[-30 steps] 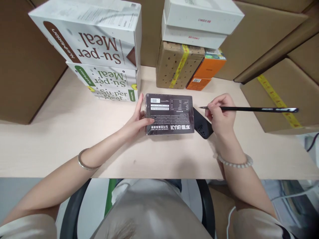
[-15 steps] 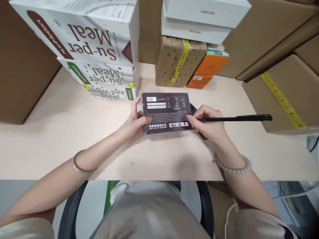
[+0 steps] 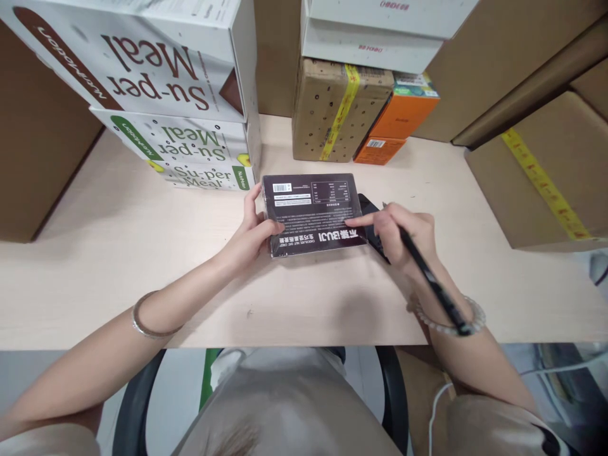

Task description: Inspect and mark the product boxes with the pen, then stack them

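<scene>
My left hand (image 3: 254, 228) grips the left end of a dark, film-wrapped snack box (image 3: 311, 202), its thumb lying on the printed top face. The box is held above the table, its lettering upside down to me. My right hand (image 3: 403, 234) is closed around a black pen (image 3: 430, 275), which slants down toward my wrist. The right index finger points at the box's right part, at or just over the small print; whether it touches I cannot tell. Behind the box, a dark flat object (image 3: 373, 209) lies partly hidden, perhaps a phone.
White "Su-per Meal" boxes (image 3: 180, 136) are stacked at the left. A brown carton (image 3: 323, 114) with yellow tape stands at the back beside orange boxes (image 3: 396, 114), with white boxes (image 3: 370, 41) on top. A larger taped carton (image 3: 536, 177) stands right on the pale table (image 3: 142, 285).
The pen has swung from pointing right to slanting down toward my wrist. My right index finger now extends over the box instead of the thumb. The left hand keeps its hold.
</scene>
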The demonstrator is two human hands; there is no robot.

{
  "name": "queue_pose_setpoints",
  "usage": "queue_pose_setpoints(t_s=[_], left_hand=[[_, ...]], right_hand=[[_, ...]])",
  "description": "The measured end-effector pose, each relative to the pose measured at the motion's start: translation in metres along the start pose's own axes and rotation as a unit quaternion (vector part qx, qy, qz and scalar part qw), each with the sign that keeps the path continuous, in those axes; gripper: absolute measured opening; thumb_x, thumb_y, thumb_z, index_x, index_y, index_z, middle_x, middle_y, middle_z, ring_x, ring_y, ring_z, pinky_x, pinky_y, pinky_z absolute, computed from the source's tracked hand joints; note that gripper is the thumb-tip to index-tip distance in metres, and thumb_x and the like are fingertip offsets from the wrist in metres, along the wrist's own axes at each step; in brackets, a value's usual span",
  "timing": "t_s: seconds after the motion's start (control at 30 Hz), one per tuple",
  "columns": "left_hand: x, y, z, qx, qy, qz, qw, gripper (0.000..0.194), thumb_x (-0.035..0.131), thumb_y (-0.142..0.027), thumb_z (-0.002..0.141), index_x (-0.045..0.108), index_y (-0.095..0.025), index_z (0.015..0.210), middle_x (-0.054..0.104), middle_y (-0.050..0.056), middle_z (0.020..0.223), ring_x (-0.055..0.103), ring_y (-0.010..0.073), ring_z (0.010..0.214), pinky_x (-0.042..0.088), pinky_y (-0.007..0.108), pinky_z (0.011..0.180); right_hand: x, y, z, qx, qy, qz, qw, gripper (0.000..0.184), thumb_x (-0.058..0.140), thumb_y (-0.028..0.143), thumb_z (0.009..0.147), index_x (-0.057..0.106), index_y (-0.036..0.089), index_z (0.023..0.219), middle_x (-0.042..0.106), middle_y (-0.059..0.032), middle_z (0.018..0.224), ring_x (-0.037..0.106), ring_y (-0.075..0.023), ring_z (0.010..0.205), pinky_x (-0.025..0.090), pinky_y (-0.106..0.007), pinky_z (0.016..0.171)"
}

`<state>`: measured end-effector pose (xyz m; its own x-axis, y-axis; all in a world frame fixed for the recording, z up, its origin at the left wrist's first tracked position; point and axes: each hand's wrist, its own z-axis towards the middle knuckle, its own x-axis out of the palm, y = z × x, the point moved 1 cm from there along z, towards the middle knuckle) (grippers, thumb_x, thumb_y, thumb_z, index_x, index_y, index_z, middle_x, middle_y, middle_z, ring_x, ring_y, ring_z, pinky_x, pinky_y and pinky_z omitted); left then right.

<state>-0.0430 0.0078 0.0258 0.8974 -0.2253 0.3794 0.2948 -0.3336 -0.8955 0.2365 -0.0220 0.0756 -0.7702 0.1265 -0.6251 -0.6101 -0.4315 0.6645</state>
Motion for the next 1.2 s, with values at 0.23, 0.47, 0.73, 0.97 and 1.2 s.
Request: queue_pose_setpoints(t_s=[0.23,0.47,0.73,0.97,1.2], left_hand=[[0.001,0.002,0.003,-0.006,-0.01,-0.022,1.0,0.108,0.079,-0.026,0.076,0.016,-0.049,0.161,0.065,0.002,0.143,0.072,0.0309,0.119,0.066,0.051,0.096],[0.001,0.003,0.001,0.006,0.0,-0.013,1.0,0.106,0.079,-0.025,0.079,0.016,-0.047,0.161,0.069,0.001,0.137,0.071,0.0311,0.123,0.064,0.054,0.103],[0.008,0.0,-0.001,0.015,-0.016,-0.023,0.999,0.105,0.088,-0.045,0.083,0.017,-0.042,0.161,0.064,0.006,0.153,0.061,0.0374,0.146,0.057,0.057,0.118],[0.006,0.0,-0.004,0.048,-0.011,0.02,0.999,0.114,0.094,-0.035,0.078,0.021,-0.039,0.165,0.067,0.008,0.152,0.064,0.0365,0.141,0.055,0.057,0.12],[0.002,0.001,-0.004,0.052,0.007,0.05,0.997,0.111,0.091,-0.036,0.083,0.022,-0.041,0.169,0.073,0.006,0.137,0.072,0.0344,0.128,0.061,0.054,0.11]], right_hand=[[-0.005,0.016,-0.013,-0.179,0.037,-0.226,0.957,0.029,0.061,0.018,0.105,0.084,0.018,0.123,0.081,-0.0019,0.072,0.063,-0.0149,0.047,0.048,-0.033,0.048],[-0.005,0.018,-0.01,-0.177,0.042,-0.221,0.958,0.026,0.06,0.018,0.106,0.084,0.017,0.114,0.083,-0.0019,0.074,0.064,-0.013,0.047,0.05,-0.03,0.047],[0.001,0.02,-0.01,-0.201,0.056,-0.234,0.949,0.026,0.062,0.014,0.099,0.076,0.023,0.079,0.089,-0.0041,0.098,0.056,-0.0106,0.043,0.047,-0.034,0.046],[-0.003,0.022,-0.012,-0.268,-0.031,-0.181,0.946,0.023,0.066,0.011,0.095,0.069,0.025,0.078,0.088,-0.0008,0.091,0.058,-0.0102,0.044,0.046,-0.03,0.044],[-0.01,-0.005,-0.009,0.017,-0.139,0.179,0.974,0.017,0.065,0.049,0.103,0.068,0.033,0.105,0.063,0.0074,0.059,0.033,-0.0105,0.032,0.02,-0.031,0.034]])
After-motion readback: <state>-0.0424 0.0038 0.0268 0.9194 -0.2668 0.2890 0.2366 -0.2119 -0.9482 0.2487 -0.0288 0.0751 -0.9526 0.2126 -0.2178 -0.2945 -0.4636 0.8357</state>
